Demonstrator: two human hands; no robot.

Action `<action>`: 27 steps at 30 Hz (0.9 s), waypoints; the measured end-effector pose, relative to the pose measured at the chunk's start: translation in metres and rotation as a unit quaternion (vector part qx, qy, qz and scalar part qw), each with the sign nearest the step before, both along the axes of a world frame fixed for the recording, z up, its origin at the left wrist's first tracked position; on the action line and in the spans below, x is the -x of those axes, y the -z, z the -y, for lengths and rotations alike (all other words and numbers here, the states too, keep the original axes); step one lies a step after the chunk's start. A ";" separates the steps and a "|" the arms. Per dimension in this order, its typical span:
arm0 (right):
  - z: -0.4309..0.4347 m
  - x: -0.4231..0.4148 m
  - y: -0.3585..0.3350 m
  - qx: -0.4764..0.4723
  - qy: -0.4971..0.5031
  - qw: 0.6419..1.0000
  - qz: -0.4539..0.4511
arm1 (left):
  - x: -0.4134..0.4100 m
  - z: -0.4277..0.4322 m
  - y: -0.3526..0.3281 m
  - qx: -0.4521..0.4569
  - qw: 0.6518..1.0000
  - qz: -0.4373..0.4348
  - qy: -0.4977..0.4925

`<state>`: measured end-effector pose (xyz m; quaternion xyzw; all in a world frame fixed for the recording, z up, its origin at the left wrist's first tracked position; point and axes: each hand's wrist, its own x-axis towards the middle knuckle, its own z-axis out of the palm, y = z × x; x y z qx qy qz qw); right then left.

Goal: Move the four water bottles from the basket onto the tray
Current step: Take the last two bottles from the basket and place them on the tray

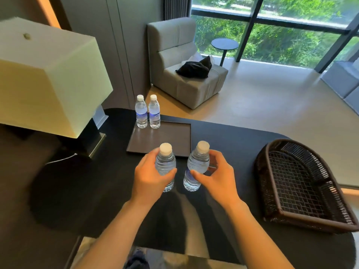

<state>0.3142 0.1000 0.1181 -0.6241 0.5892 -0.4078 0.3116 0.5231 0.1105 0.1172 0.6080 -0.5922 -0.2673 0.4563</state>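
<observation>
Clear plastic bottles, one per hand: our left hand (149, 177) wraps left bottle (165, 166), right hand (217, 175) pinches right bottle (196, 167), both upright, likely for quick set-down. Tray (171, 138) at 12 o'clock carries two bottles (148, 111) in far-left corner, leaving room. Wicker basket (303, 183) at 3 o'clock looks emptied. Dark table (77, 181); lamp (46, 74) at 10 o'clock; armchair (184, 63), window (272, 30) beyond.

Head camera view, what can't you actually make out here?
- Wicker basket: its right corner is cut off by the frame edge.
- Clear plastic bottle in the left hand: the label is hidden by fingers.
- Standing bottles' blue labels: print too small.
- Cream lampshade: hides its lamp stem.
</observation>
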 end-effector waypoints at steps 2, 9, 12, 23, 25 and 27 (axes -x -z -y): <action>0.023 -0.025 0.006 -0.011 -0.007 1.000 0.004 | -0.025 0.021 0.006 0.003 0.999 0.030 -0.028; 0.114 -0.106 0.038 -0.057 0.008 0.998 0.012 | -0.097 0.112 0.040 -0.047 0.996 0.048 -0.053; 0.157 -0.133 0.057 -0.071 0.014 0.997 0.001 | -0.121 0.158 0.061 -0.057 0.995 0.059 -0.048; 0.279 -0.192 0.120 -0.097 0.028 0.995 -0.015 | -0.158 0.284 0.115 -0.054 0.995 0.074 -0.038; 0.292 -0.196 0.128 -0.098 0.034 0.995 -0.013 | -0.162 0.296 0.122 -0.057 0.995 0.077 -0.036; 0.302 -0.199 0.132 -0.095 0.037 0.995 -0.010 | -0.165 0.306 0.127 -0.058 0.995 0.074 -0.033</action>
